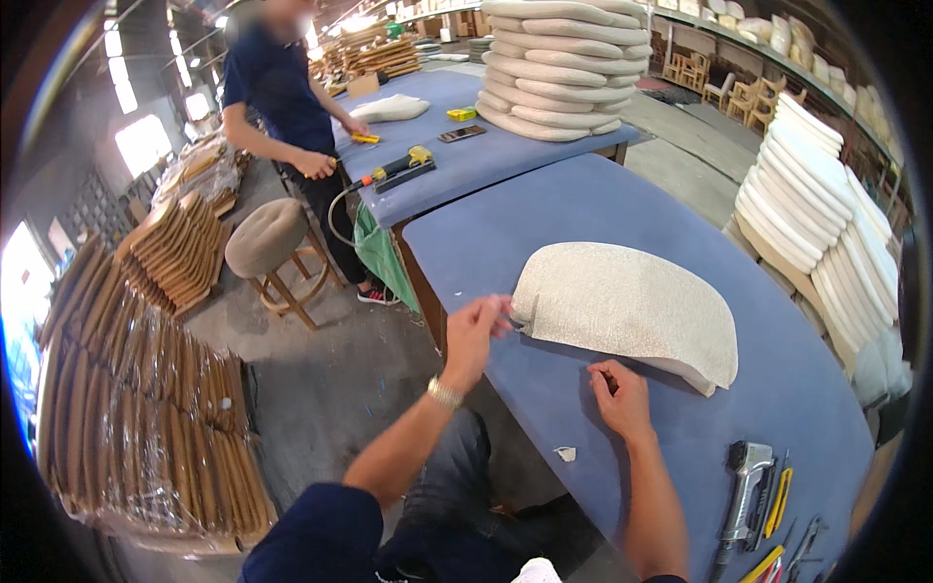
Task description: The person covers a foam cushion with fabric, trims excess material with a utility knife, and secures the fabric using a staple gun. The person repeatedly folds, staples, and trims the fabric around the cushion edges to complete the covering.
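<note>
A cream, textured upholstered pad, curved like a chair back, lies on the blue-covered table in front of me. At its left corner a small dark grey strip or fold shows against the fabric. My left hand, with a watch on its wrist, is at that corner with its fingers drawn together; what they pinch, if anything, is too small to name. Below the pad's lower edge, apart from it, my right hand is closed with curled fingers. Whatever lies inside it is hidden.
A staple gun, a yellow cutter and pliers lie at the table's near right. A white scrap is near the edge. Beyond stand stacked pads, another person at a second table, and a stool.
</note>
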The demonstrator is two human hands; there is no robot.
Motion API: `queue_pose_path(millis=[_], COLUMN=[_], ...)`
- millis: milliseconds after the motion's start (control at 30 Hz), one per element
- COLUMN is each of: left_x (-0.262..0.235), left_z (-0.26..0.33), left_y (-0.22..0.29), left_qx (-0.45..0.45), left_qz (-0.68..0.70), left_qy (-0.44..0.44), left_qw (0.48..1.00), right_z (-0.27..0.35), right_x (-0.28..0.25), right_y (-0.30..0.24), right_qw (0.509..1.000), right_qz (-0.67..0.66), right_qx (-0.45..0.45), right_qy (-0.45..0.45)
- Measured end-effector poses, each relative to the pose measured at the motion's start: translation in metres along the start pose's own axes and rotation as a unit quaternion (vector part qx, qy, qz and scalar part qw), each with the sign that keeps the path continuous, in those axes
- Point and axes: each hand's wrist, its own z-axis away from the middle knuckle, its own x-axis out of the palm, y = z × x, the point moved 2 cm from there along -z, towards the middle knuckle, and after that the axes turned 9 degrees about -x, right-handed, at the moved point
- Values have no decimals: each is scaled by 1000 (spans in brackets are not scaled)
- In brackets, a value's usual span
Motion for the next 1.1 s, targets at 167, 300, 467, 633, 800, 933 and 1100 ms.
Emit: queue_pose_path(millis=[167, 300, 467, 633, 800, 933, 1100], left_x=[39, 64, 55, 80, 75, 89, 76], left_z=[115, 141, 145, 130, 138, 132, 145], left_y=[133, 179, 181, 190, 206, 207, 197], left_qx=[171, 309, 251, 304, 419, 452, 386], left_qz=[230, 342, 269, 301, 294, 303, 265], left_qy=[-438, -526, -528, -515, -474, -439, -444], left_qw=[852, 715, 766, 743, 717, 715, 763], right_z=[2, 0, 3, 5, -5, 1, 2], right_x=[0, 1, 2, -5, 10, -6, 6], right_y=[1, -3, 0, 10, -6, 0, 3], right_qw=[999, 999, 999, 1000, 999, 999, 999], right_qz=[-19, -29, -41, -5, -30, -30, -37], right_qx=[34, 38, 20, -3, 17, 16, 28], right_qy=[-23, -24, -18, -2, -39, -20, -28])
